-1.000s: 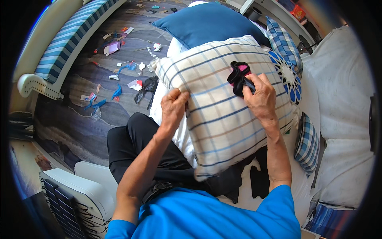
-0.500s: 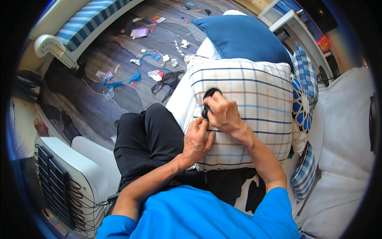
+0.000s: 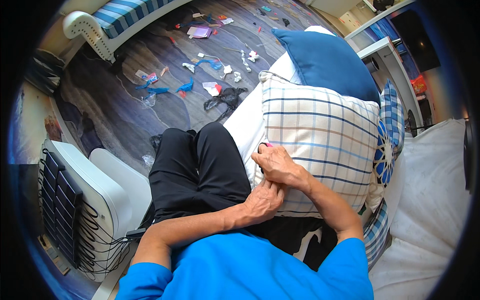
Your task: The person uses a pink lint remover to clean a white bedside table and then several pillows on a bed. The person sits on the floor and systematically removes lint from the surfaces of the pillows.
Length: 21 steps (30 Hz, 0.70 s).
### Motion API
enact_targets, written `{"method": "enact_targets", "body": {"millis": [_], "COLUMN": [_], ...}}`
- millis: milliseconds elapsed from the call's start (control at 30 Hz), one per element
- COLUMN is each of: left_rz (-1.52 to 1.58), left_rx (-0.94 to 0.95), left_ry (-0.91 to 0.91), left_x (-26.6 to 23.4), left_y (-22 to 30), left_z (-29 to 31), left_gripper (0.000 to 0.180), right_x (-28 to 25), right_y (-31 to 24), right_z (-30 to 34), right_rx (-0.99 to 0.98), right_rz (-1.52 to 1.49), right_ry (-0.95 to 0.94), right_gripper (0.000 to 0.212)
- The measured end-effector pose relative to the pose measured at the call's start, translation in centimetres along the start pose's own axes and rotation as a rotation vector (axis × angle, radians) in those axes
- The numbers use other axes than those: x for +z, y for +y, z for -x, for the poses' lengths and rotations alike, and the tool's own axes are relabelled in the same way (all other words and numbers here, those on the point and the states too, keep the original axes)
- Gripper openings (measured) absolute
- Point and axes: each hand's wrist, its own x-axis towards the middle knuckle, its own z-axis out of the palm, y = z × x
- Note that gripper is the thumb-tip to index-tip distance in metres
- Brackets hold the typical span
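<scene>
A cream plaid cushion (image 3: 320, 145) with dark blue, light blue and brown lines leans before me. My right hand (image 3: 277, 165) is closed on a small black tool (image 3: 261, 148) at the cushion's left side. A bit of pink shows by the tool's top; its kind cannot be made out. Just below, my left hand (image 3: 265, 201) rests at the cushion's lower left edge. Its fingers are bent together, and their tips are hidden beneath my right hand.
Behind the plaid cushion lies a dark blue cushion (image 3: 330, 65); checked cushions (image 3: 391, 117) lean at right. Scraps of paper and plastic, with a black bag (image 3: 226, 100), litter the patterned floor. A white appliance with cables (image 3: 97, 185) stands left.
Both hands have moved down along the cushion's left side, nearer to me. The black tool, which showed a rounded end before, is now mostly covered by my right hand. The view has shifted too.
</scene>
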Motion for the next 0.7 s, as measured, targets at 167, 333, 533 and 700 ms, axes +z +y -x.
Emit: {"method": "enact_targets", "body": {"millis": [167, 333, 533, 700], "left_rz": [-0.076, -0.002, 0.095, 0.042], "left_rx": [-0.060, -0.097, -0.042, 0.007], "left_ry": [-0.065, -0.082, -0.220, -0.070], "left_x": [-0.4, -1.8, -1.6, -2.3], "left_y": [0.1, 0.2, 0.7, 0.8], "left_z": [0.2, 0.0, 1.0, 0.8], "left_gripper": [0.059, 0.055, 0.039, 0.042], "right_x": [-1.6, -1.0, 2.8, -2.6], "right_y": [3.8, 3.7, -1.3, -0.1], "right_z": [-4.0, -6.1, 0.4, 3.4], "right_rx": [0.125, 0.200, 0.131, 0.263], "right_rz": [0.098, 0.045, 0.023, -0.003], "right_ry": [0.414, 0.433, -0.029, 0.226], "right_gripper": [0.013, 0.012, 0.018, 0.012]}}
